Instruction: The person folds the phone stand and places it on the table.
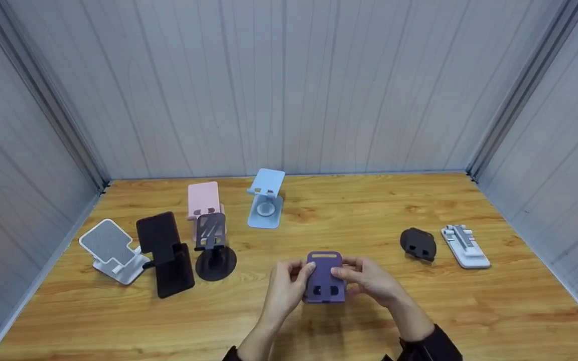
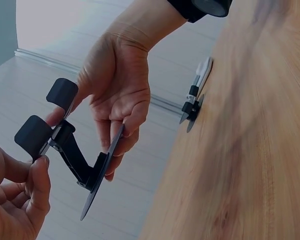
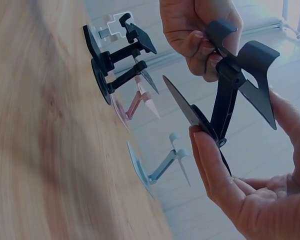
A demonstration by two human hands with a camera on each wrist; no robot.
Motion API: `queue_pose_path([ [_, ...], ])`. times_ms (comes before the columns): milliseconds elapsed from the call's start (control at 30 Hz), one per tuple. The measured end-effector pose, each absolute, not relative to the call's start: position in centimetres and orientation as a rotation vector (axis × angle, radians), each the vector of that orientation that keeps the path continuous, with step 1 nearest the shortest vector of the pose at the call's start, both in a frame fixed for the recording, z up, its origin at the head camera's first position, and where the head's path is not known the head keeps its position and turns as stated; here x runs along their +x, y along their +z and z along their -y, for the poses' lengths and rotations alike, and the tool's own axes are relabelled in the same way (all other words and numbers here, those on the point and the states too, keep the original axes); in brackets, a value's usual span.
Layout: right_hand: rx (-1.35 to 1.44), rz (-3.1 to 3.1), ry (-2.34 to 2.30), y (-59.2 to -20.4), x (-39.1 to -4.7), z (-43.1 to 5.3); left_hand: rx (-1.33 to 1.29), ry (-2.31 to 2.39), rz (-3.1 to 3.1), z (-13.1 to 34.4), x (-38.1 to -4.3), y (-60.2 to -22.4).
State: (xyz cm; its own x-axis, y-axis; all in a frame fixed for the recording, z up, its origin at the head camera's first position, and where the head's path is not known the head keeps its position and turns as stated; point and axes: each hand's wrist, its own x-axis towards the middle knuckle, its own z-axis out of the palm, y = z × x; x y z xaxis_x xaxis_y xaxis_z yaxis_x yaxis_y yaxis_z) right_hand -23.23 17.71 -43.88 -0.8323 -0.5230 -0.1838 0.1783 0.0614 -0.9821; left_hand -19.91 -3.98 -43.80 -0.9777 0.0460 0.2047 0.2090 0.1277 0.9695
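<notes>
A purple phone stand (image 1: 324, 273) is held in the air by both hands above the front middle of the table. The left hand (image 1: 289, 281) pinches the left edge of its upper plate, thumb on the face. On the other side the right hand (image 1: 372, 281) grips it. In the right wrist view, the right hand (image 3: 260, 200) has its fingers on the base plate (image 3: 182, 102) and another digit against the upper plate. The stand's arm (image 2: 72, 152) is unfolded between base and upper plate in the left wrist view, where the two curved lips face the camera.
Unfolded stands occupy the left: white-grey (image 1: 113, 245), black (image 1: 161, 235), dark round-based (image 1: 215, 263), pink (image 1: 203, 195) and light blue (image 1: 266, 213). A folded black stand (image 1: 418, 243) and a folded white stand (image 1: 465, 245) lie right. Panel walls (image 1: 289, 90) enclose the wooden table (image 1: 510, 311).
</notes>
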Motion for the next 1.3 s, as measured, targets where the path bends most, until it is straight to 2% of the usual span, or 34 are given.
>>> queue_pose_path([
  [200, -0.333, -1.875, -1.853, -43.8, -23.1, -17.5, -0.23, -1.974, 2.223, 3.9, -19.8, -44.0],
  [467, -0.381, -1.865, -1.926, -43.4, -22.9, -17.8, -0.28, -1.758, 2.143, 4.0, -20.8, -46.6],
  [600, -0.396, -1.871, -1.95, -43.1, -22.7, -17.9, -0.243, -1.825, 2.166, 4.0, -21.8, -48.0],
  [767, -0.421, -1.866, -1.985, -42.7, -22.6, -17.9, -0.342, -1.993, 2.144, 4.1, -23.4, -50.3],
  [900, -0.433, -1.873, -2.0, -42.5, -22.6, -18.1, -0.375, -2.22, 2.11, 4.1, -22.4, -48.1],
  [1067, -0.432, -1.878, -2.01, -42.5, -22.5, -18.1, -0.283, -2.365, 2.11, 4.0, -20.4, -44.1],
  [1300, -0.448, -1.899, -2.031, -42.6, -22.4, -17.9, -0.234, -2.369, 2.089, 3.8, -19.7, -43.1],
])
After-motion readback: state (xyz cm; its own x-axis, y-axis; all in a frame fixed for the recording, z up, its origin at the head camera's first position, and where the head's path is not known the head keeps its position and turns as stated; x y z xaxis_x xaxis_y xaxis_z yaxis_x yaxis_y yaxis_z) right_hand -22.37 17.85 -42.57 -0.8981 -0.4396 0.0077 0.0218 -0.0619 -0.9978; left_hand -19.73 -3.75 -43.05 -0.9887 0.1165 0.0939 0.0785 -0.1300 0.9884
